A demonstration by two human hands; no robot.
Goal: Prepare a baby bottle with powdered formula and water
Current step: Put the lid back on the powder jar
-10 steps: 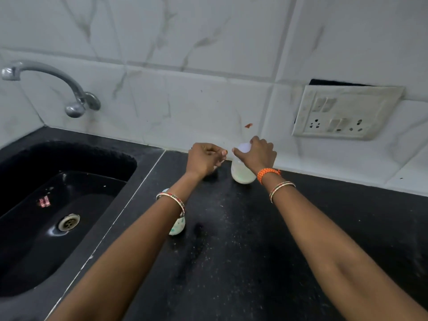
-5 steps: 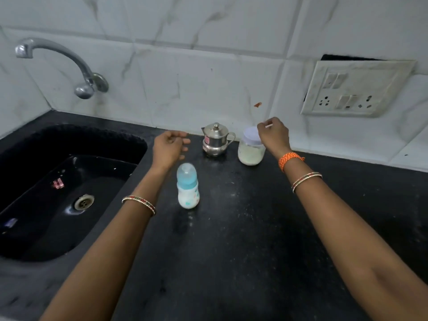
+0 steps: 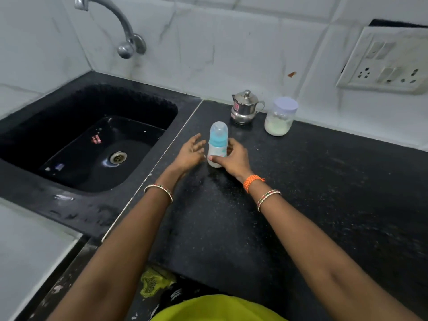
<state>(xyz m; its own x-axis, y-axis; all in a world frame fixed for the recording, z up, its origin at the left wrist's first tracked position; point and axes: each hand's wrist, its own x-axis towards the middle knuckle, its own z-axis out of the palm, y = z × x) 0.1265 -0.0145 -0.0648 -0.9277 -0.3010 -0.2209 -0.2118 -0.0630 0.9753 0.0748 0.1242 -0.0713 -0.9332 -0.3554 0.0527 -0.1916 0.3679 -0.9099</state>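
Note:
A small baby bottle [image 3: 218,141] with a blue collar and clear cap stands upright on the black countertop [image 3: 324,193]. My right hand [image 3: 232,159] wraps its lower body, thumb across the front. Just left of the bottle, my left hand [image 3: 191,150] is open with fingers spread, close to it but not gripping. Behind, near the wall, stand a small steel lidded jug [image 3: 245,107] and a clear jar [image 3: 280,117] of whitish powder with a pale lid on.
A black sink [image 3: 92,144] with a drain lies to the left, a curved steel tap [image 3: 122,31] above it. A wall socket plate [image 3: 386,63] is at the right. Marble tiles back the counter, whose near edge is close to my body.
My right hand left the powder jar and came forward to grip the baby bottle. My left hand drew back from the jug and moved beside the bottle. The view tilted down.

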